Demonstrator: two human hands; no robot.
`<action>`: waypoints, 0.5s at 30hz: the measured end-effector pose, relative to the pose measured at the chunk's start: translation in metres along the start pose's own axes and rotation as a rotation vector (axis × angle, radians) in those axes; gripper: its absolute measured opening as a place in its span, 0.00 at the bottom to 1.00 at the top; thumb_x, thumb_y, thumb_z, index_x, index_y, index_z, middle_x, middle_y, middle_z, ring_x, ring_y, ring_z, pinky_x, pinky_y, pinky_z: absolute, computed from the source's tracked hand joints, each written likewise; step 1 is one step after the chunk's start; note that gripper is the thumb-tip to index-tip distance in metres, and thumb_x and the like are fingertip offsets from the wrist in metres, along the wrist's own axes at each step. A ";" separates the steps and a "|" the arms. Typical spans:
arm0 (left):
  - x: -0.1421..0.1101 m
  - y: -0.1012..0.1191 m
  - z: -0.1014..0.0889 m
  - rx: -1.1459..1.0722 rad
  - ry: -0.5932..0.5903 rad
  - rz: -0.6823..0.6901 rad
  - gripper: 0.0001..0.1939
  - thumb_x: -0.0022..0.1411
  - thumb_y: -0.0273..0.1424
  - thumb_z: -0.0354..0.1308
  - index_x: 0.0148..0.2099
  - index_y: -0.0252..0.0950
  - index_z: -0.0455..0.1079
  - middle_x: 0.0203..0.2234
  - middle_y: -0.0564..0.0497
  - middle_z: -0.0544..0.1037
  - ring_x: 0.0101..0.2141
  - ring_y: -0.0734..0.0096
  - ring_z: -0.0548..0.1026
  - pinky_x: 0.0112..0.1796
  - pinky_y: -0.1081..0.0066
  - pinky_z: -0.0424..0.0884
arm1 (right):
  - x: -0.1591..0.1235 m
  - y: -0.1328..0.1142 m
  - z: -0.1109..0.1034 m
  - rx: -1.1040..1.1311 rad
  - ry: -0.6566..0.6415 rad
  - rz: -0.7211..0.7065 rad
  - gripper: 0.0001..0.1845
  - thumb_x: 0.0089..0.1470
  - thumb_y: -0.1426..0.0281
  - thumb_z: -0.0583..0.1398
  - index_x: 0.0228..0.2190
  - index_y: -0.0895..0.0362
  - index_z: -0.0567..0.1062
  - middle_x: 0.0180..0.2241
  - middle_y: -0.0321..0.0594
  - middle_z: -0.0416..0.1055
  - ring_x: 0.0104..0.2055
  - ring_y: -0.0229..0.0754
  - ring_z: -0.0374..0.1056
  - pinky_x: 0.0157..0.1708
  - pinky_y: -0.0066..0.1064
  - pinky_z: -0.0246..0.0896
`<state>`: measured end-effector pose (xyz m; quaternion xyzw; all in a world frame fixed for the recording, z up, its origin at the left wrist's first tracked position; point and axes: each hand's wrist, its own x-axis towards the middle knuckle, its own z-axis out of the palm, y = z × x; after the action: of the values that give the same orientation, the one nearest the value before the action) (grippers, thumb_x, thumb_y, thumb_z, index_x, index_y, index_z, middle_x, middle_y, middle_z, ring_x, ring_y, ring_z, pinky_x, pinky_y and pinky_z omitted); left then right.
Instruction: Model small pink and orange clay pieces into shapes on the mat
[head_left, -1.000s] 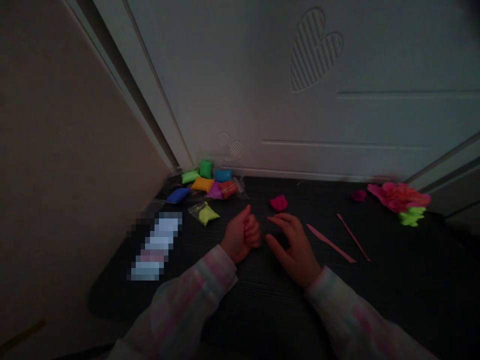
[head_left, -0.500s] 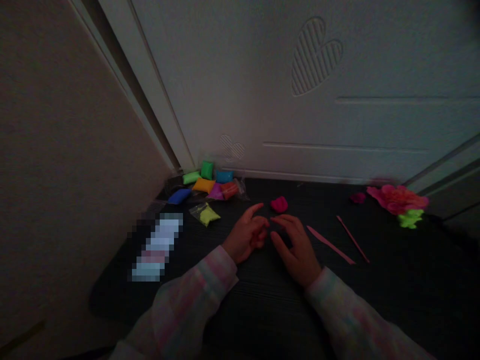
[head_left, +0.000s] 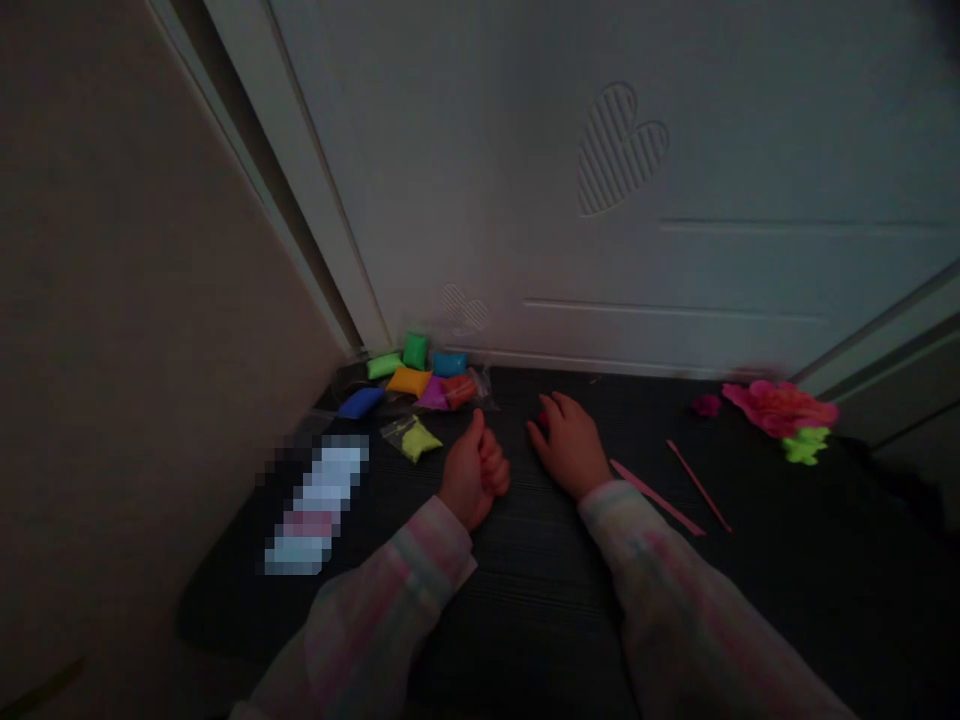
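Observation:
The scene is dim. My left hand (head_left: pixel 476 470) rests on the dark mat (head_left: pixel 525 590) as a closed fist with the thumb up; whatever it holds is hidden. My right hand (head_left: pixel 570 442) lies farther forward, with its fingers curled over a pink clay lump (head_left: pixel 541 418), of which only a sliver shows at the hand's left edge. Both sleeves are pale with pastel stripes.
Several coloured clay packets (head_left: pixel 414 372) lie at the mat's back left, and a yellow one (head_left: pixel 411 436) sits nearer. Right of my hand lie two pink modelling tools (head_left: pixel 654 492) (head_left: pixel 697 485). At the far right are a pink and green clay flower (head_left: pixel 784 412) and a small dark pink piece (head_left: pixel 706 404). A white door stands behind.
My right hand has moved forward onto the pink clay lump and now covers it. My left hand opened briefly toward the right hand, then closed back into a fist. The camera tilted down slightly.

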<state>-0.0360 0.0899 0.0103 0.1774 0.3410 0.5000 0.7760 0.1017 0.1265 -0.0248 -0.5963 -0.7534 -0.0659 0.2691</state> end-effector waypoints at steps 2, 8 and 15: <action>0.001 0.000 -0.001 -0.003 0.001 -0.003 0.24 0.54 0.45 0.45 0.15 0.35 0.44 0.05 0.62 0.46 0.07 0.85 0.44 0.10 0.80 0.37 | 0.004 0.001 0.003 -0.002 -0.011 0.006 0.15 0.49 0.66 0.51 0.37 0.60 0.68 0.38 0.49 0.65 0.39 0.47 0.60 0.38 0.38 0.56; 0.005 -0.004 -0.004 0.042 -0.042 0.029 0.17 0.55 0.40 0.46 0.20 0.35 0.53 0.06 0.62 0.49 0.08 0.85 0.46 0.11 0.81 0.40 | 0.006 0.004 0.001 0.021 0.006 -0.030 0.10 0.47 0.69 0.52 0.32 0.60 0.69 0.31 0.46 0.65 0.35 0.46 0.60 0.34 0.37 0.56; 0.005 -0.007 -0.003 0.133 -0.051 0.084 0.12 0.51 0.28 0.51 0.40 0.40 0.58 0.24 0.56 0.65 0.16 0.83 0.60 0.13 0.83 0.46 | 0.005 0.006 0.004 0.050 0.014 -0.028 0.12 0.47 0.70 0.53 0.35 0.61 0.68 0.34 0.49 0.65 0.38 0.47 0.61 0.34 0.37 0.57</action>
<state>-0.0320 0.0916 0.0025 0.2556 0.3459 0.5038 0.7492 0.1051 0.1340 -0.0273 -0.5783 -0.7613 -0.0552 0.2881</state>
